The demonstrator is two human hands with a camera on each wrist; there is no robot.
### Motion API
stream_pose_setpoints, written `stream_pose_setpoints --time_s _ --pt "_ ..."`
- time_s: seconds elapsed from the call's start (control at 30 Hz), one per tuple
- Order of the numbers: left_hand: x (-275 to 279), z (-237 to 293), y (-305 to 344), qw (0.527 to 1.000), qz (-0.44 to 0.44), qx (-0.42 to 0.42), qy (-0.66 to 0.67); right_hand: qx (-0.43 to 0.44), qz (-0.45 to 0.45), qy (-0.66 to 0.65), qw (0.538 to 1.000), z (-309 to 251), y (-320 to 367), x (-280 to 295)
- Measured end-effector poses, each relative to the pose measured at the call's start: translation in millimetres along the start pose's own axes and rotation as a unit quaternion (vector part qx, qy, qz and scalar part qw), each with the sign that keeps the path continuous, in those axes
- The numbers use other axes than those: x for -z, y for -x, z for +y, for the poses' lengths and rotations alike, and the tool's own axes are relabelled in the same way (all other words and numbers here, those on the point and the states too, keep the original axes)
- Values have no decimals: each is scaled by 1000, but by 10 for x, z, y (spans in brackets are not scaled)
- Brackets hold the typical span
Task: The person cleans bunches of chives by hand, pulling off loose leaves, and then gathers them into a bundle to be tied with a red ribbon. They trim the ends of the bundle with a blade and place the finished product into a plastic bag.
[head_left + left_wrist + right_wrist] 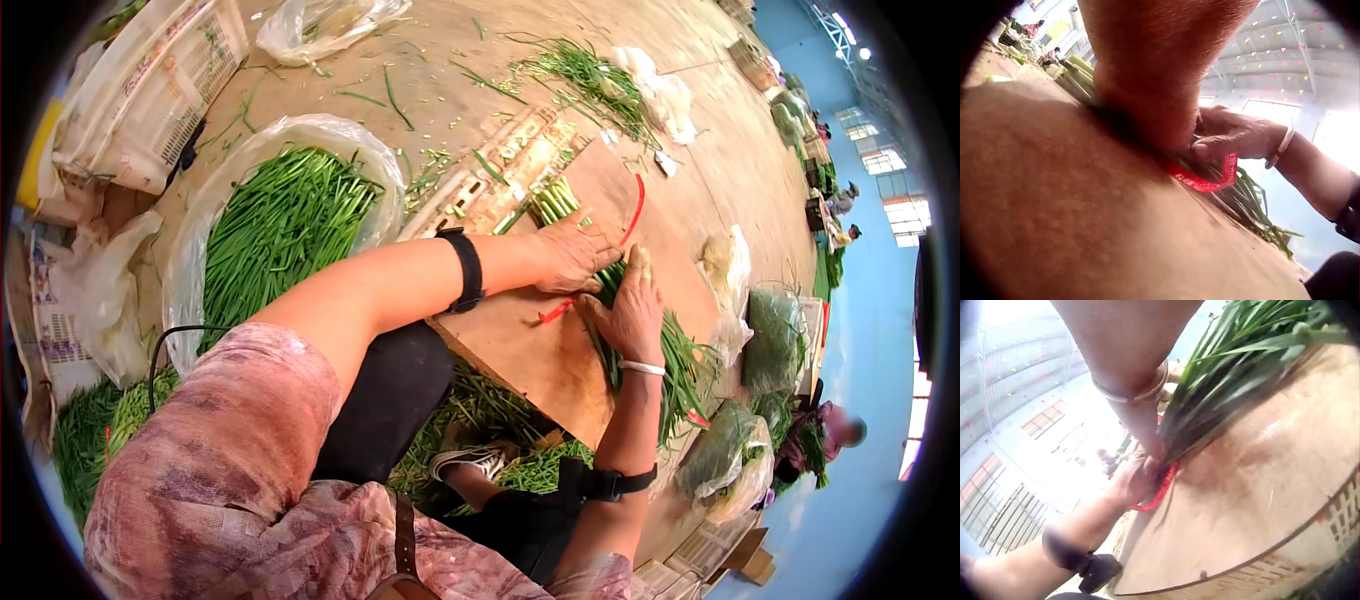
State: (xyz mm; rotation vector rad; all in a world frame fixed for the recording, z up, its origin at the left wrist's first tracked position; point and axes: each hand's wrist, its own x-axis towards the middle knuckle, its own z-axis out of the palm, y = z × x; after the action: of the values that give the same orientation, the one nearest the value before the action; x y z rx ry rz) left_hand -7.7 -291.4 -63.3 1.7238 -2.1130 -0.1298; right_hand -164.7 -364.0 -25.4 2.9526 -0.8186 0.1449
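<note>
A bundle of garlic chives [684, 360] lies across a brown board [540, 345], pale cut stem ends at the far side and green leaves towards the right. My left hand [575, 257] grips the stem half from above. Close beside it my right hand [632, 310], with a white bracelet at its wrist, holds the bundle round its middle. A red tie [556, 311] passes under the bundle between the hands, and its long end stands up beyond the fingertips. In the left wrist view the red tie [1210, 181] loops just below the right thumb.
On the left stands a clear plastic bag full of garlic chives [285, 215]. Newspaper-lined crates [160, 100] are at the upper left. Loose chives [585, 80] lie on the floor ahead. The board rests on a slatted plastic basket [1260, 575]. Bagged greens [775, 340] stand at right.
</note>
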Motion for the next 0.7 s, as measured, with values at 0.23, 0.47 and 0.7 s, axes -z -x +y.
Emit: stream_pose_setpoints --time_s 0.23,0.47,0.7 --pt "399 -138 304 941 193 -36 275 -25 -22 -74 997 17 48 -208" --pt "660 -859 2556 847 259 456 94 -17 -4 -105 994 -13 -10 -165" --pt "364 -362 4686 729 247 636 56 66 -17 -98 993 118 -2 -87"
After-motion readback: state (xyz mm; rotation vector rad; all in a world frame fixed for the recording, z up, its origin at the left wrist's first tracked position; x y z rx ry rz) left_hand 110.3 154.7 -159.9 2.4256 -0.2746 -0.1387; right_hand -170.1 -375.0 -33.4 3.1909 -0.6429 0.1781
